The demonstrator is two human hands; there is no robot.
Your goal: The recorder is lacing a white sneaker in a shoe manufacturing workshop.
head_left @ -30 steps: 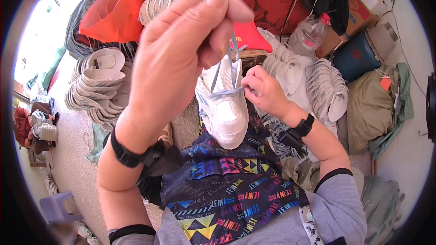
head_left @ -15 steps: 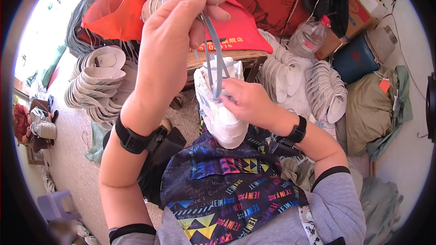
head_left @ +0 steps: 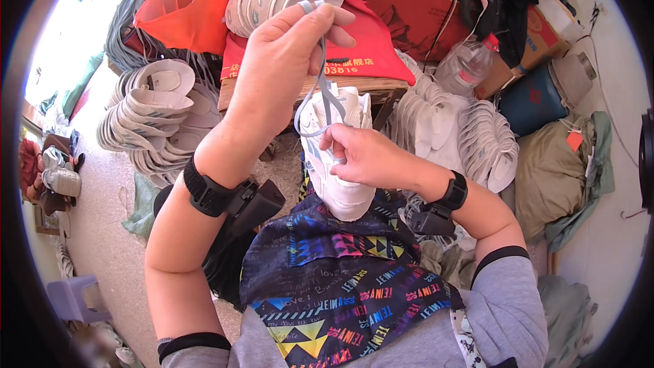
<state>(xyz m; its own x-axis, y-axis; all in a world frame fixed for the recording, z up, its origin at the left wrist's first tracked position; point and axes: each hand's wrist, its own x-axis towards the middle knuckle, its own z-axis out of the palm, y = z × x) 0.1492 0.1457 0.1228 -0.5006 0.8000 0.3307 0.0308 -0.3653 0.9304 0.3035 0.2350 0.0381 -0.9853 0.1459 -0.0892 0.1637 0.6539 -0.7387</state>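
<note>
A white sneaker [head_left: 344,197] stands over my lap, toe toward me, with its tongue at the far end. Above it my left hand [head_left: 289,51] is raised, thumb and fingers pinched on a grey shoelace [head_left: 324,82]. From there the lace hangs down in a loop that bows out to the left over the shoe's opening. My right hand [head_left: 373,157] rests against the sneaker's lacing area, its fingers curled. The lace runs to it, though its fingertips partly hide what they grip.
Beyond the shoe is a wooden bench with a red bag [head_left: 375,44] and a stack of shoe uppers [head_left: 286,3]. More uppers are piled at left [head_left: 153,112] and right [head_left: 487,140]. A bundle of grey laces [head_left: 139,20] hangs at far left. A plastic bottle [head_left: 466,65] stands back right.
My left hand has come down slightly, and the lace, fairly straight before, now bows into a loop. My right hand has shifted a little along the shoe, toward me.
</note>
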